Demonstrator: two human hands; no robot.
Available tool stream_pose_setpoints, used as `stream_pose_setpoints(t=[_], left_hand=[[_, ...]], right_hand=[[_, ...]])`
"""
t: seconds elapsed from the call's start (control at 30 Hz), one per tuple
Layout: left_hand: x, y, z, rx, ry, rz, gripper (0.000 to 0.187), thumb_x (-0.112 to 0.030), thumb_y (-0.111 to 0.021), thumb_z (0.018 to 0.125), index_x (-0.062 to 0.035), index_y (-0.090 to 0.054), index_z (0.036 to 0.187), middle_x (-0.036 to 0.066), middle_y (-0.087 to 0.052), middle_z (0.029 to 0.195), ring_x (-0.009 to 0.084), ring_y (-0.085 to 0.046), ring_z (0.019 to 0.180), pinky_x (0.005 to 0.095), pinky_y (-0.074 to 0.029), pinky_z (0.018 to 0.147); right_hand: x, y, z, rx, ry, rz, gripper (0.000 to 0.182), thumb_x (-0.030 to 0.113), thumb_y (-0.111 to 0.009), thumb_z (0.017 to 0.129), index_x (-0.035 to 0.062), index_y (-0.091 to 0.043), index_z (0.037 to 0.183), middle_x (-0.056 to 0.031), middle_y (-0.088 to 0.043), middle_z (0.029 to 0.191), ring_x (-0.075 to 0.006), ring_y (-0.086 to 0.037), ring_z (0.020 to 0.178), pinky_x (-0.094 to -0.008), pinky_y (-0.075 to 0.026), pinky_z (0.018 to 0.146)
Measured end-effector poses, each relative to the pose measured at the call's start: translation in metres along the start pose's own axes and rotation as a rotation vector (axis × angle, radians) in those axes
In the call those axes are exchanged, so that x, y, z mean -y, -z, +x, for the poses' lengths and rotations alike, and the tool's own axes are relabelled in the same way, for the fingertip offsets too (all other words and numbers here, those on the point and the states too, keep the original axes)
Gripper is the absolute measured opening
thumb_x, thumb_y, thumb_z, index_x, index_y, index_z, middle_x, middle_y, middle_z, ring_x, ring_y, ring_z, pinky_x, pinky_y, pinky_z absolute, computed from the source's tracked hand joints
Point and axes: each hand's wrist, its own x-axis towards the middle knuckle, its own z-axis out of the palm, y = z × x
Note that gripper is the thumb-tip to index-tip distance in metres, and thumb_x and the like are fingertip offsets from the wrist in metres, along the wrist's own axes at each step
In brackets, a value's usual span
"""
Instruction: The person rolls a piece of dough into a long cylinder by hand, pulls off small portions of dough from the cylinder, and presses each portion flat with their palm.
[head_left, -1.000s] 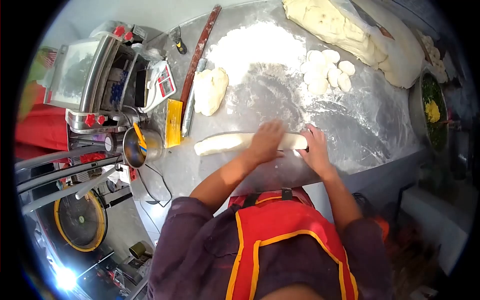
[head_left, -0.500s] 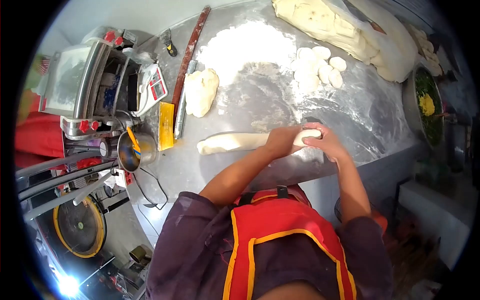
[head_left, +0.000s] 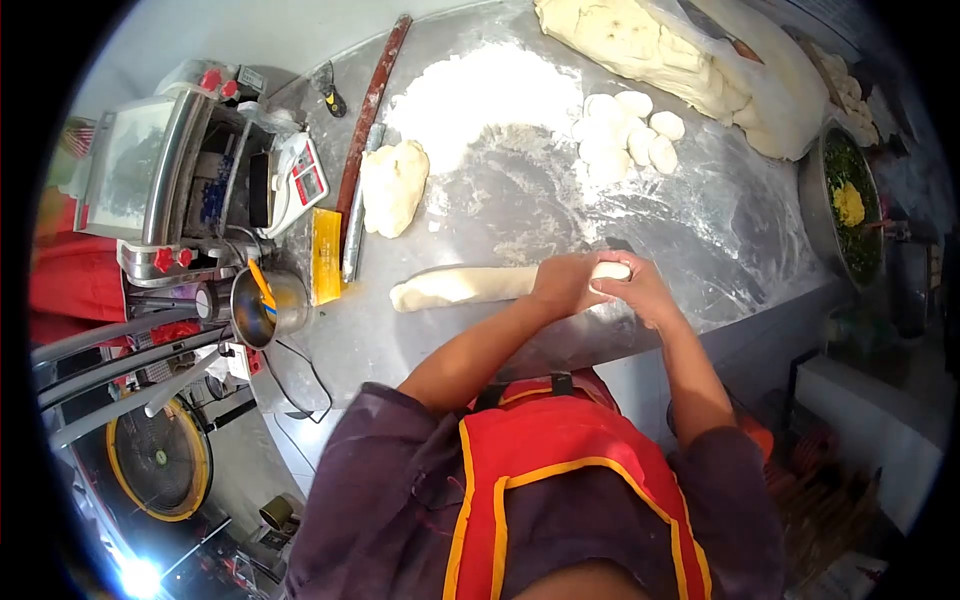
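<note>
A long dough roll (head_left: 460, 288) lies on the metal table near its front edge. Wrapped around its right part is my left hand (head_left: 566, 283). My right hand (head_left: 642, 290) closes on the rounded end of the same roll, thumb on the near side, and the two hands almost touch. Pale dough shows between them; the palms hide the rest. Beyond the hands, several small dough pieces (head_left: 640, 145) sit in a cluster on flour. A larger dough lump (head_left: 395, 188) rests farther left.
Loose flour (head_left: 480, 95) covers the table's far middle. At left are a red-brown rod (head_left: 372, 115), a metal rod (head_left: 356, 235), a yellow box (head_left: 326, 256), a scale (head_left: 305, 185) and a metal pot (head_left: 290, 302). A big dough mass (head_left: 640, 50) lies back right, beside a bowl of greens (head_left: 835, 215).
The view has shifted slightly, moving the table things a little left. My right hand has drawn closer to my left around the dough's end, and less of that end shows.
</note>
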Motion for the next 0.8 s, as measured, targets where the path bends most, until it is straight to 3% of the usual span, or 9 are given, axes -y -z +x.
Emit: stream_pose_setpoints(t=[0.13,0.23,0.33,0.63,0.8], left_hand=[[-0.007,-0.002,-0.002,-0.051,0.042,0.115,0.048,-0.047,-0.069,0.076,-0.0067,-0.061,0.101,0.016,-0.068,0.09,0.036,-0.065,0.086,0.0451,-0.05,0.071],[-0.001,-0.016,0.001,-0.115,0.036,0.144,0.04,-0.04,-0.067,0.076,-0.0053,-0.061,0.096,0.017,-0.068,0.087,0.0364,-0.065,0.083,0.0458,-0.05,0.07],[-0.001,-0.019,0.003,-0.14,0.042,0.148,0.031,-0.033,-0.064,0.076,-0.0052,-0.063,0.089,0.017,-0.068,0.085,0.0363,-0.065,0.082,0.0458,-0.05,0.07],[-0.016,-0.004,0.009,0.116,0.173,0.241,0.02,-0.023,-0.064,0.07,-0.0078,-0.071,0.081,0.017,-0.069,0.082,0.035,-0.067,0.081,0.0438,-0.052,0.071],[-0.018,0.002,0.012,0.178,0.173,0.291,0.02,-0.022,-0.063,0.071,-0.0072,-0.072,0.079,0.017,-0.07,0.081,0.0342,-0.068,0.079,0.0444,-0.052,0.067]], right_hand=[[-0.014,-0.006,0.001,-0.122,0.047,-0.055,0.035,0.01,-0.074,0.076,0.0001,-0.064,0.108,-0.005,-0.068,0.09,-0.0143,-0.064,0.077,-0.0291,-0.052,0.071],[-0.015,-0.01,0.001,-0.245,0.075,-0.339,0.029,0.011,-0.072,0.074,0.0024,-0.067,0.101,-0.0061,-0.069,0.083,-0.0134,-0.064,0.075,-0.0285,-0.052,0.069],[-0.017,-0.012,0.002,-0.28,0.115,-0.348,0.026,0.012,-0.069,0.071,0.0042,-0.068,0.096,-0.008,-0.068,0.078,-0.0135,-0.064,0.072,-0.0287,-0.051,0.067],[-0.016,-0.014,0.004,-0.288,0.042,-0.111,0.016,0.003,-0.068,0.068,0.0036,-0.067,0.084,-0.0026,-0.064,0.073,-0.0106,-0.059,0.066,-0.0256,-0.047,0.059],[-0.004,-0.009,-0.005,-0.197,-0.05,0.096,0.019,-0.003,-0.069,0.068,0.0019,-0.066,0.086,-0.0031,-0.064,0.076,-0.0107,-0.06,0.068,-0.0246,-0.047,0.06]])
